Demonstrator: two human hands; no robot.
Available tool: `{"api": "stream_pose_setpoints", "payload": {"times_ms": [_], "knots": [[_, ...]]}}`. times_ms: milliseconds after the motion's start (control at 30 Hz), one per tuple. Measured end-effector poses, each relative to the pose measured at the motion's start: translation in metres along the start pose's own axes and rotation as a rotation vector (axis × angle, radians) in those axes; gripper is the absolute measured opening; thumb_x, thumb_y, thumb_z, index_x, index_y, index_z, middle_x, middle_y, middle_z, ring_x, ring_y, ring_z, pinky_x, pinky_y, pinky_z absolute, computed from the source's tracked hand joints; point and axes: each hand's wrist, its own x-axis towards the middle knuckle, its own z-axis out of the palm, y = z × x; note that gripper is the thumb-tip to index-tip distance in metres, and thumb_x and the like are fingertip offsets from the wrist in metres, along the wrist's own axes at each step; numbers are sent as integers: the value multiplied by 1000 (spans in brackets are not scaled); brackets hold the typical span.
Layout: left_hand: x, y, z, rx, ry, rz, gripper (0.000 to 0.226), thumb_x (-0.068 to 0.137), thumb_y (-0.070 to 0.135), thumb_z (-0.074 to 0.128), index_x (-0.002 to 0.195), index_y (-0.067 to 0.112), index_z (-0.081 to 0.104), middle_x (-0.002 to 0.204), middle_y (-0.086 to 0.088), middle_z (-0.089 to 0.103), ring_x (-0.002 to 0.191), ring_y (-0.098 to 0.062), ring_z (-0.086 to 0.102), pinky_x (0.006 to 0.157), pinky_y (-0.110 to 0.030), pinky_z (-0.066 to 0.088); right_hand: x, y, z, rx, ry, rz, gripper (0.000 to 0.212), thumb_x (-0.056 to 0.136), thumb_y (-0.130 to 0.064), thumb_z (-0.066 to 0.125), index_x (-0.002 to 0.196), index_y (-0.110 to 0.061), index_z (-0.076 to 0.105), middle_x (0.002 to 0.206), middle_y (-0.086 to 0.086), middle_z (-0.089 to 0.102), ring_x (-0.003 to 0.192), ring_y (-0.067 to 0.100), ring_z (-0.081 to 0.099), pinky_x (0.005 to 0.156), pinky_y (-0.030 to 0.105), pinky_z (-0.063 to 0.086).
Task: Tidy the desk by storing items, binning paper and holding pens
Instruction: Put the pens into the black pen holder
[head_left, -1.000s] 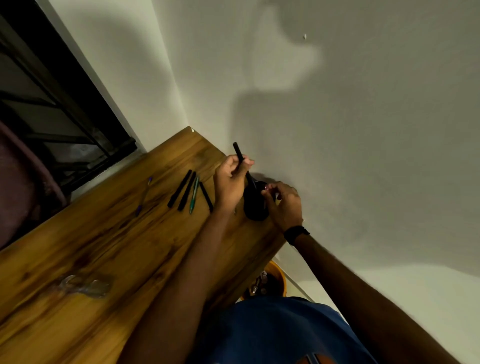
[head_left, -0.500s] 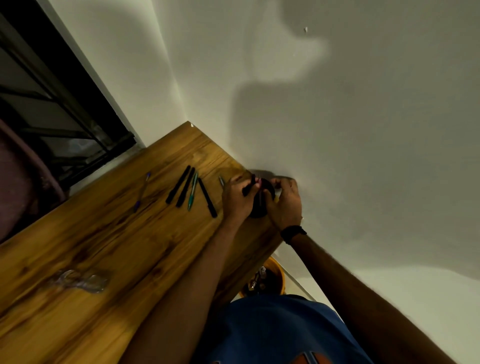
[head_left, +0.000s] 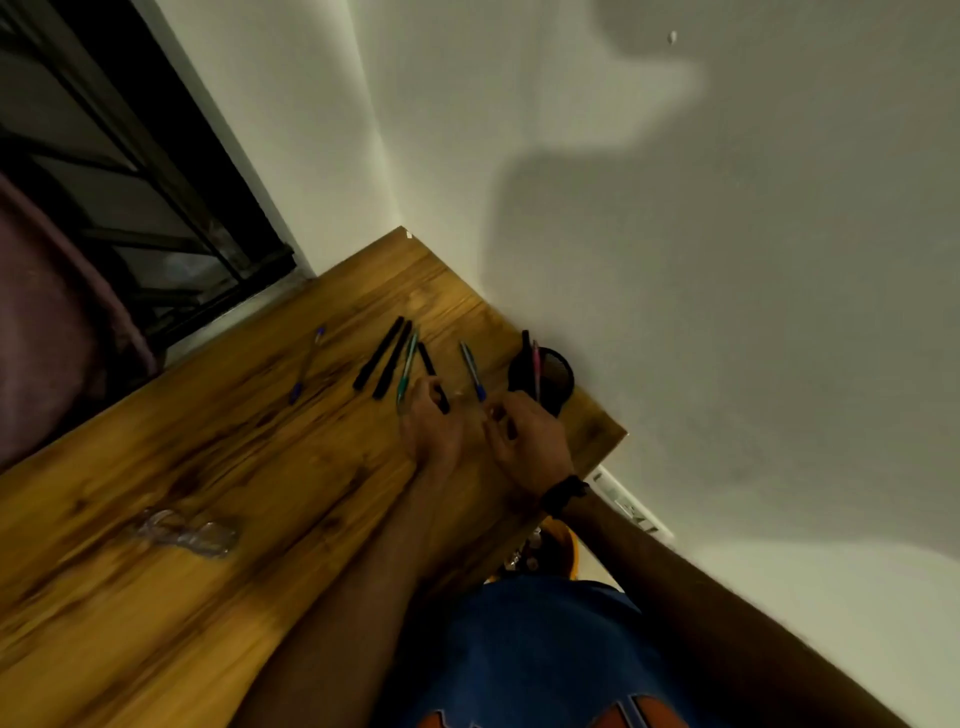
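My one head camera looks down, tilted, close over my desk (head_left: 208, 467) corner against the wall (head_left: 727, 312).

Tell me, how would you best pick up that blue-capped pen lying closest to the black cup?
Pinch the blue-capped pen around the middle of its slim barrel, coming straight down from above. It lies flat on the desk with bare wood on both sides, so fingertips fit either side. The right hand is nearest.

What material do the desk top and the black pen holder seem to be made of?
The desk top looks like wood or a wood-look laminate: brown grain streaks, a slight sheen. Which one, I cannot tell. The pen holder is black and round, perhaps plastic or metal; the dim light leaves its finish open.
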Motion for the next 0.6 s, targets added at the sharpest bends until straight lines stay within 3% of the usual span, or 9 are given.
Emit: {"api": "stream_pose_setpoints", "payload": {"times_ms": [100,200,300,433,600], "knots": [[3,-22,-4,186,-27,-5,35,83,35,70,113,19,61,112,-4,66,105,-23,61,85,-40,52,2,-6,17,-91,-238,39,36,95,-25,51,131,-19,50,131,6,50,95,29,61,72,44,55],[7,-24,-5,282,-72,3,39,82,39,70,114,19,60,117,-7,60,109,-27,57,87,-39,48,13,-13,27,-195,-370,86,46,94,-16,50,138,-18,38,145,9,35,99,35,60,74,46,54],[13,-13,-7,388,-98,-19,35,84,37,68,111,16,60,119,-9,57,111,-29,56,89,-40,47,29,-19,32,-232,-446,181,55,98,-21,46,148,-18,25,157,12,20,107,37,58,74,41,49],[8,-18,-14,383,-81,-49,23,89,26,60,109,14,59,120,-10,57,113,-30,54,90,-43,47,44,-10,48,-313,-474,221,65,97,-19,46,153,-19,14,158,16,13,101,38,60,64,39,47],[-8,-45,-22,439,-51,-56,39,98,36,47,126,10,53,132,-11,52,120,-29,49,95,-44,39,34,-2,58,-468,-475,184,52,101,-12,37,151,-14,22,155,13,25,111,36,56,80,44,52]]}}
